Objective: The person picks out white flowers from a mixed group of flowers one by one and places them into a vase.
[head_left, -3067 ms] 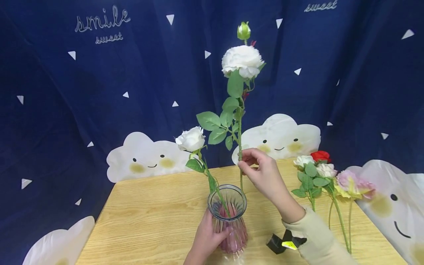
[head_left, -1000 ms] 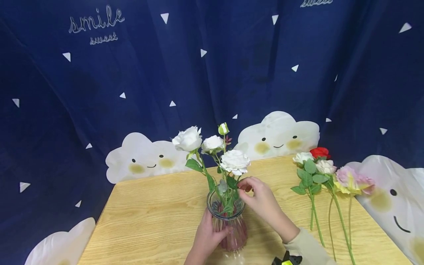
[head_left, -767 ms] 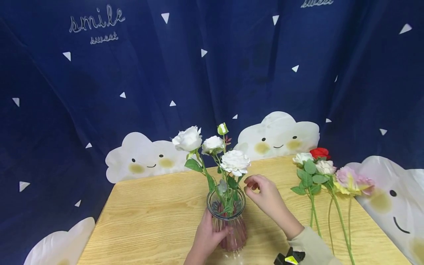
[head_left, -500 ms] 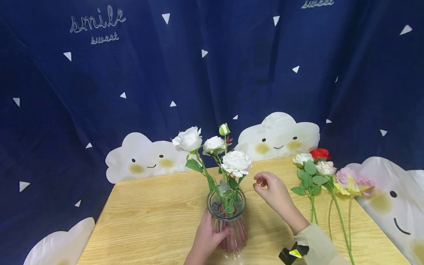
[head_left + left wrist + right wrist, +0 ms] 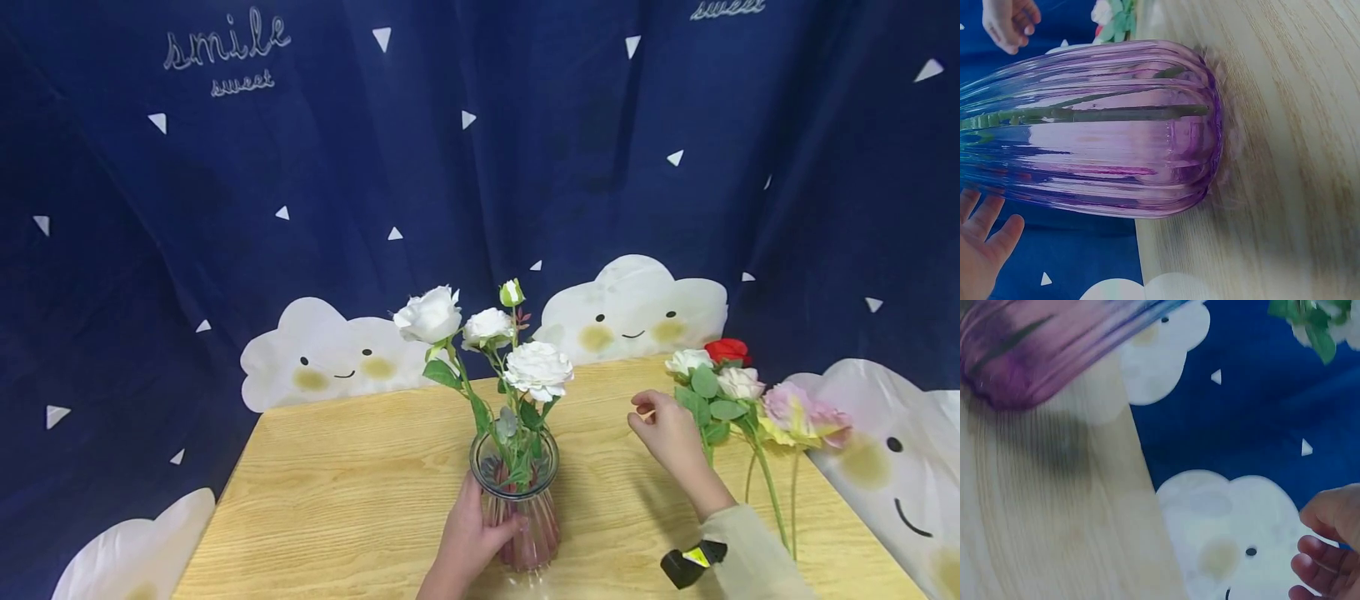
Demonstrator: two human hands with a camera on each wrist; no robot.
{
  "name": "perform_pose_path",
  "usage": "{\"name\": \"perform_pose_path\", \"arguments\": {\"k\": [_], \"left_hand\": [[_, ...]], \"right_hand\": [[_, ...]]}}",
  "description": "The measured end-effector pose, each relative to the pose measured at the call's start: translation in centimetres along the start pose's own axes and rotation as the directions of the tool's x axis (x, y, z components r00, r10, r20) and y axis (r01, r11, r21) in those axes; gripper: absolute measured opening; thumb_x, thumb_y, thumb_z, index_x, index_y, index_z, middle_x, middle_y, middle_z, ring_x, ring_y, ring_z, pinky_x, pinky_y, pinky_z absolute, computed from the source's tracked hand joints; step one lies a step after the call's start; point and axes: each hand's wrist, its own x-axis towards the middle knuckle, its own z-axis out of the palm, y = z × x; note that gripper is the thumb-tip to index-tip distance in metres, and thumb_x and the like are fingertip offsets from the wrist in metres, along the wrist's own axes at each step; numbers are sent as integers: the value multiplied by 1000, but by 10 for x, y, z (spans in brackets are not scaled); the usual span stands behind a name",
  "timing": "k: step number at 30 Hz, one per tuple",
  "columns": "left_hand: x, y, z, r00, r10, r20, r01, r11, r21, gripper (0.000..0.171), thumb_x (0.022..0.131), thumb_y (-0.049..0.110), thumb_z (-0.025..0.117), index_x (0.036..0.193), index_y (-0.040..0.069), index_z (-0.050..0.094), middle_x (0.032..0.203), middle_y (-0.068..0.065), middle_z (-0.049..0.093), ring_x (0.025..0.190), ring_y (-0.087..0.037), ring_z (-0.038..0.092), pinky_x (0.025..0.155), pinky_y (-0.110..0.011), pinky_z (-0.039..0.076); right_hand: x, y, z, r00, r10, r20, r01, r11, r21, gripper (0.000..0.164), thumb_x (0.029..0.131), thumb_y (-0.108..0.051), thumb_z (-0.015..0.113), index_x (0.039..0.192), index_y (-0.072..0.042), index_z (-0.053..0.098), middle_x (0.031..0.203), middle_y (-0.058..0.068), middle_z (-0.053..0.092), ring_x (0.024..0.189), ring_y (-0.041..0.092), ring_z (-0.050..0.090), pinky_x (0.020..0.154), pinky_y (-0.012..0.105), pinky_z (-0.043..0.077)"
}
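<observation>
A ribbed glass vase, tinted pink below with a bluish rim, stands upright on the table. My left hand grips its side, thumb across the front; in the left wrist view the fingers lie along the neck. White artificial roses and a green-white bud rise from the vase, their stems visible through the glass. My right hand hovers between the vase and the loose flowers, fingers loosely curled and holding nothing. Its fingertips also show in the right wrist view, well apart from the vase.
To the right lie loose artificial flowers: a red rose, white roses and a pink-yellow flower, stems toward me. A dark blue curtain with clouds hangs behind the wooden table. A black device sits at my right wrist.
My right hand lowered a stem with white roses and a bud into the vase, let go, and moved right toward the loose flowers. My left hand stays on the vase.
</observation>
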Motion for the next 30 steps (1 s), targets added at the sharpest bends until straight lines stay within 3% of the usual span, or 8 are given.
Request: {"name": "perform_pose_path", "arguments": {"k": [6, 15, 23, 30], "left_hand": [[0, 0, 0, 1000, -12, 10, 12, 1000, -5, 90, 66, 37, 71, 139, 25, 20, 139, -9, 40, 123, -26, 44, 100, -49, 43], [1, -2, 0, 999, -31, 28, 31, 999, -7, 89, 67, 42, 69, 139, 21, 21, 139, -12, 39, 124, -28, 43, 101, -51, 42], [0, -2, 0, 1000, -10, 15, 10, 1000, 18, 88, 66, 38, 70, 138, 26, 21, 137, -9, 42, 122, -26, 45, 100, -49, 43], [1, -2, 0, 1000, -22, 20, 21, 1000, 10, 87, 66, 41, 69, 137, 27, 22, 136, -6, 43, 122, -26, 46, 101, -49, 43]], "right_hand": [[-2, 24, -4, 1000, 29, -7, -29, 999, -28, 24, 76, -11, 53, 96, 2, 59, 82, 16, 63, 69, 21, 59, 61, 38, 50], [-5, 60, -6, 990, 130, 46, -127, 990, -63, 32, 77, -15, 53, 101, 6, 56, 86, 20, 62, 75, 29, 57, 65, 45, 48], [-12, 92, -6, 962, 232, 144, -220, 971, -90, 40, 78, -16, 50, 108, 11, 50, 93, 28, 60, 80, 35, 57, 63, 45, 50], [-21, 121, 0, 938, 287, 193, -253, 950, -183, 46, 74, -15, 51, 107, 17, 46, 96, 34, 57, 82, 44, 55, 65, 49, 51]]}}
